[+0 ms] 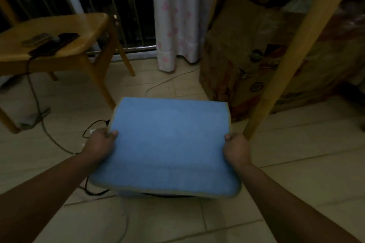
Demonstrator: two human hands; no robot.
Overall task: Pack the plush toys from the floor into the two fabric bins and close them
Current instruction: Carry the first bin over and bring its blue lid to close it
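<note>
A person's left hand (99, 142) and right hand (236, 147) each close a grip on opposite side edges of a blue fabric bin lid (166, 148), thumbs on top, holding it above the tiled floor (296, 163) near a wooden stool (59, 45).

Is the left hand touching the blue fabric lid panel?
Touching. The head view shows the left hand gripping the blue fabric lid panel at its left edge, thumb on top.
</note>
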